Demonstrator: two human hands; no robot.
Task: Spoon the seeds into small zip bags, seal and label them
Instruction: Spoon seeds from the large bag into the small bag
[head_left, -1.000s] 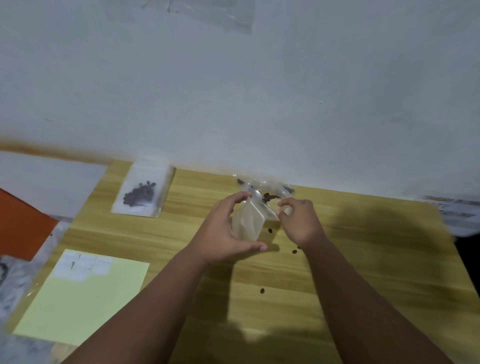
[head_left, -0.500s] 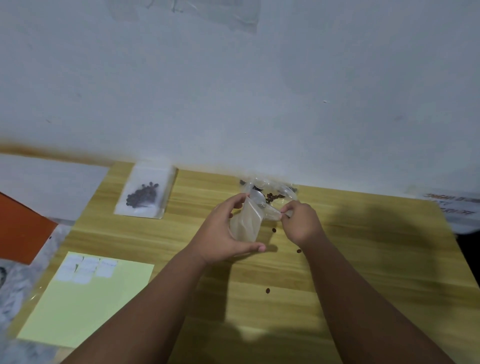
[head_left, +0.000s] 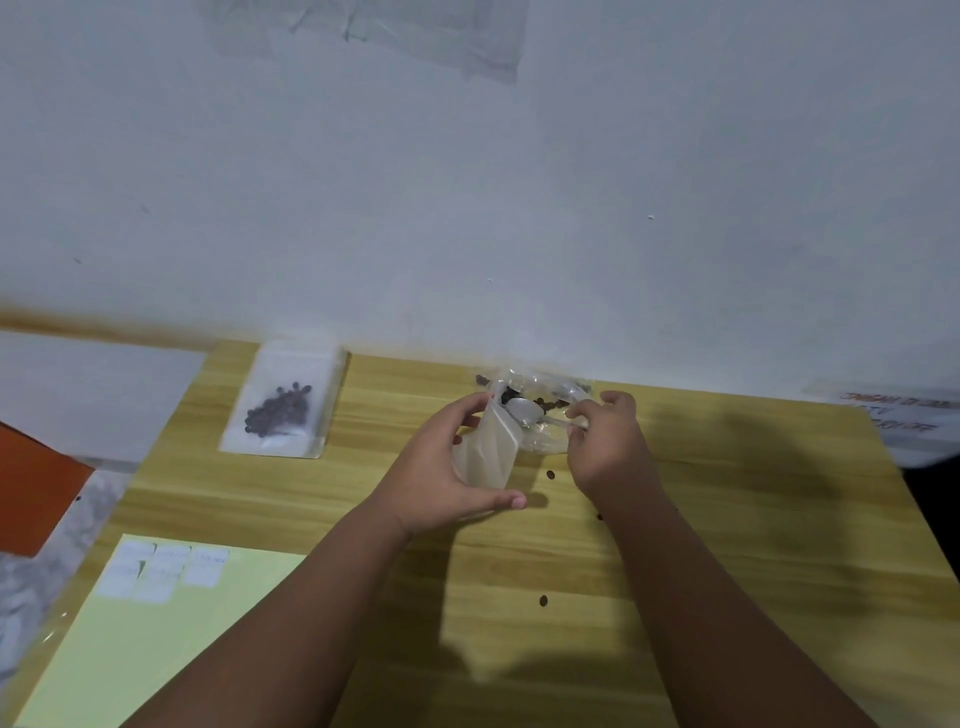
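Head view: the left hand (head_left: 441, 470) is curled around a small zip bag (head_left: 485, 452), thumb underneath and fingers over the top edge, holding it upright with its mouth open toward the right hand (head_left: 610, 449). The right hand pinches the handle of a pale spoon (head_left: 525, 410) between thumb and fingertips. The bowl of the spoon sits at the mouth of the bag, just beyond the left hand's fingers. Behind both hands, against the wall, lies a crumpled clear wrapper (head_left: 545, 395) with dark seeds (head_left: 545, 402) in it. A few loose seeds lie on the wooden table (head_left: 753, 519) between and below the two wrists. Well off to the left of the left hand lies a filled bag (head_left: 288, 410), flat, with a cluster of seeds inside. Nearer the person, beside the left forearm, a pale yellow sheet (head_left: 156, 649) carries white labels (head_left: 166, 569) at its far corner.
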